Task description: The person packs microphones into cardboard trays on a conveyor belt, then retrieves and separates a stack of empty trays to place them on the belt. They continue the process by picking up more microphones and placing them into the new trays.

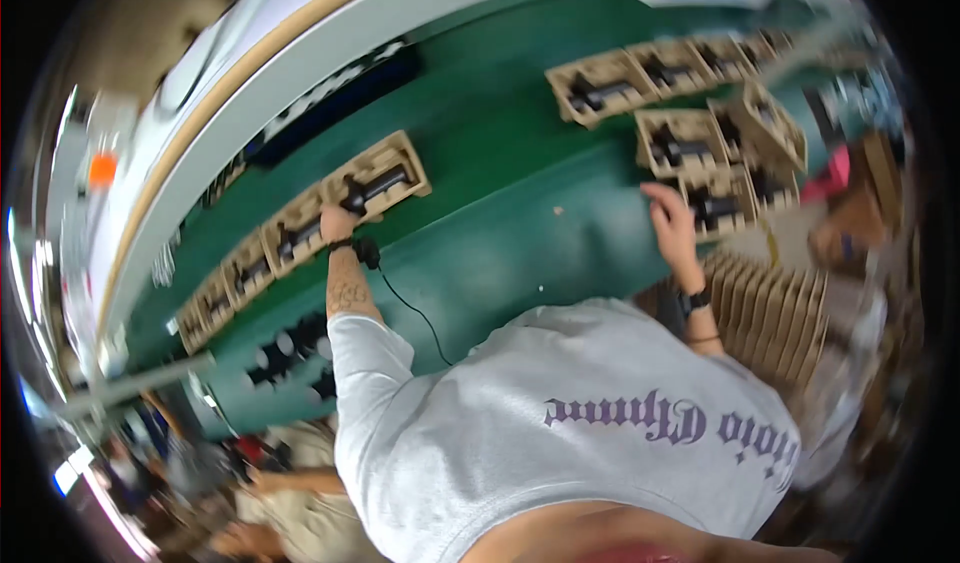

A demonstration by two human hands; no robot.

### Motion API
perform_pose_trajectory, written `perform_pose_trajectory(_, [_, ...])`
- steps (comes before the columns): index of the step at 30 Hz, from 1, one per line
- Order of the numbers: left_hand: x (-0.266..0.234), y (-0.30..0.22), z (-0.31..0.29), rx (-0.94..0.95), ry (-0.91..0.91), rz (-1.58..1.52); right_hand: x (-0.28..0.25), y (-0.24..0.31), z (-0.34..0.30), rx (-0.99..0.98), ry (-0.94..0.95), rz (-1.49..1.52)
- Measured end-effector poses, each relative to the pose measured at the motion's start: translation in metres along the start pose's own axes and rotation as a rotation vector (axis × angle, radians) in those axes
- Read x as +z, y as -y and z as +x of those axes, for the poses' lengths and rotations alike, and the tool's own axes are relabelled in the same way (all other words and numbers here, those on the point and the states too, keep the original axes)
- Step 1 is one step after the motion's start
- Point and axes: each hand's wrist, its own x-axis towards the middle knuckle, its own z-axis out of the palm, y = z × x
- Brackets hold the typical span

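Note:
My left hand reaches to the end of a brown molded cardboard tray. Its fingers are curled in at the tray's end, beside a black handled device that lies in it; what they grip is hidden. A black band with a small dark unit and a thin cable sits on that wrist. My right hand is open, fingers apart, by the near edge of another cardboard tray holding a black device. It seems to hold nothing.
More filled trays run in a row to the left; others stand at the far right. Loose black parts lie on the green table. Stacked cardboard trays stand by my right arm. People are at lower left.

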Motion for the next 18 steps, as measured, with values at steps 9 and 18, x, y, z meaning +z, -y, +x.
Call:
perform_pose_trajectory(9, [-0.001, -0.065, 0.009, 0.114, -0.037, 0.203, -0.127, -0.052, -0.099, 0.405, -0.438, -0.112])
perform_pose_trajectory(18, [0.032, -0.421, -0.158, 0.344, 0.538, -1.251, -0.139, -0.153, -0.11, 1.117, -0.3, 0.502])
